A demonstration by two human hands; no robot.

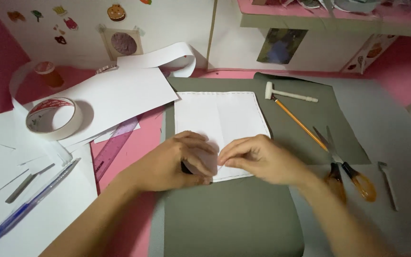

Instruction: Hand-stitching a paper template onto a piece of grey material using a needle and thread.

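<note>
Your left hand (174, 162) and right hand (258, 159) pinch the near edge of the white folded paper (220, 119), fingertips meeting at its lower middle. The paper lies flat on the grey sheet (234, 214), its long axis running left to right and its centre crease pointing away from you. The pencil (300, 123) and scissors (343, 166) lie to your right.

Pink desk (141, 138), sticker-dotted white wall (167, 21)
</note>
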